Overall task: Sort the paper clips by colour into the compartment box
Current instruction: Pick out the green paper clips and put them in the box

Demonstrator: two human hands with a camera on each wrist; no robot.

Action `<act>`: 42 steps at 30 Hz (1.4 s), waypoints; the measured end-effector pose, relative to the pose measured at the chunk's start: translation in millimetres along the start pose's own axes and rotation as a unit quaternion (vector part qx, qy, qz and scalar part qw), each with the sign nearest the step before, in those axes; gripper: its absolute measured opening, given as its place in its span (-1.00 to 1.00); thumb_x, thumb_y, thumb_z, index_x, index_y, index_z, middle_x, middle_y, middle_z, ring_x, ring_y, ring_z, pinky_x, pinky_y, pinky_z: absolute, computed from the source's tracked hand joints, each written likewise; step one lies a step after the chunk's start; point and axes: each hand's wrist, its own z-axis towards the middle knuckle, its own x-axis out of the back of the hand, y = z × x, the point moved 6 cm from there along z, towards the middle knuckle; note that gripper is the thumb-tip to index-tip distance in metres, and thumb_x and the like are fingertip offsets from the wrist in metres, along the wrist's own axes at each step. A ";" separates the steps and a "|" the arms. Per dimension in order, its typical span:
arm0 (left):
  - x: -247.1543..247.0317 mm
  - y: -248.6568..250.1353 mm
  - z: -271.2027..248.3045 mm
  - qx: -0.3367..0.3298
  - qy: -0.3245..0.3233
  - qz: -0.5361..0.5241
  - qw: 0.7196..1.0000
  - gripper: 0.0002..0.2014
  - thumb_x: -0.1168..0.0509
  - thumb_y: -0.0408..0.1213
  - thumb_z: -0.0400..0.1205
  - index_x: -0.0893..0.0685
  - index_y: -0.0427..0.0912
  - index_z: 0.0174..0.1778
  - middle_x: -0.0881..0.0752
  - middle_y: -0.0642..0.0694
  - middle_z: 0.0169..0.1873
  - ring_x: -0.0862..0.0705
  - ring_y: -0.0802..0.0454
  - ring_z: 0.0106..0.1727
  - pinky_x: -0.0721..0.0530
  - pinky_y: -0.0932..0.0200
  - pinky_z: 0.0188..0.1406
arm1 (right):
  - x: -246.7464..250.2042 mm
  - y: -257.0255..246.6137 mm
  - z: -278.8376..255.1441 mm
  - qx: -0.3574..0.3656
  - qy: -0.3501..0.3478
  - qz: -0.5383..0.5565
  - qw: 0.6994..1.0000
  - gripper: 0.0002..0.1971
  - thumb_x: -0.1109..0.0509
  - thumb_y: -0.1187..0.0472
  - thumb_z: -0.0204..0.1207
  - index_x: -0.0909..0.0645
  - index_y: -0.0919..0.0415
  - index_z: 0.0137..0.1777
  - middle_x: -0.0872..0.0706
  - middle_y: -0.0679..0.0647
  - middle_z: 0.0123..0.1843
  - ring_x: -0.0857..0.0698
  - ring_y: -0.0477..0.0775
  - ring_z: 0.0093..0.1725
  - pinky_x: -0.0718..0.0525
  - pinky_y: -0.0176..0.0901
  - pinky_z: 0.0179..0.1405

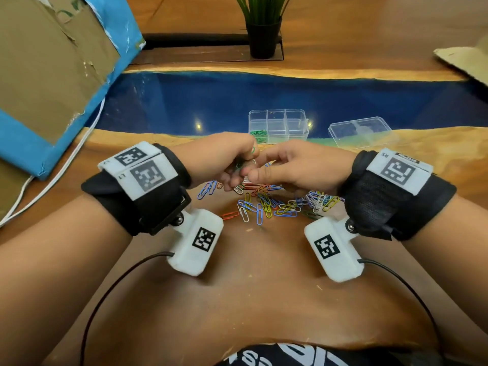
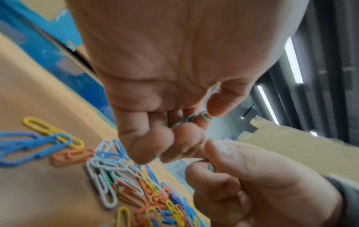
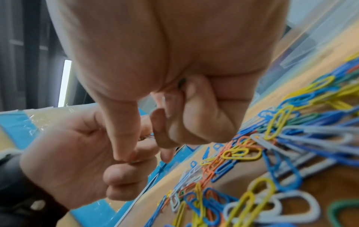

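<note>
The green plastic-coated paper clips [image 1: 254, 151] are held in the left hand [image 1: 221, 159], above the table and just over the far edge of the loose heap. Its fingers are curled round them; one green loop sticks out past the knuckles on the far side, and in the left wrist view the thin green wire [image 2: 182, 122] runs between the thumb tip and the curled fingers. How many clips it holds cannot be told.

The right hand [image 1: 295, 167] meets the left one, fingertips touching. Its thumb and forefinger are pressed together at the tip of the left fingers, and in the left wrist view a sliver of green [image 2: 211, 167] shows between them, so it pinches a green clip. The other right fingers are curled in.

Directly under and nearer than both hands lies the scattered heap of coloured paper clips [image 1: 266, 204] in blue, yellow, orange, white and green, spread on the brown wooden table top [image 1: 250, 286], with more of it running right beneath the right wrist.

Beyond the hands stands the clear plastic compartment box [image 1: 278, 125], open, on the blue resin strip of the table. Its near left compartment holds a small pile of green clips [image 1: 258, 133]; the other compartments look bare. Just right of the box lies a clear plastic lid [image 1: 361, 132].

On the far left leans a cardboard sheet edged in blue tape [image 1: 52, 75], and at the far centre stands a green plant in a black pot [image 1: 264, 38].
</note>
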 end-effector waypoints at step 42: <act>-5.6 -8.4 11.0 -0.028 0.054 -0.062 0.996 -0.78 -0.05 -0.36 0.75 -0.37 -0.11 -0.24 -0.73 -0.06 -0.39 -0.45 0.10 -0.62 -0.39 0.35 -0.71 | 20.3 13.3 -12.0 -0.094 0.094 0.102 0.986 -0.82 -0.18 0.21 0.55 -0.49 0.09 -0.28 -0.30 -0.11 -0.60 -0.20 -0.15 -0.68 -0.17 -0.46 -0.72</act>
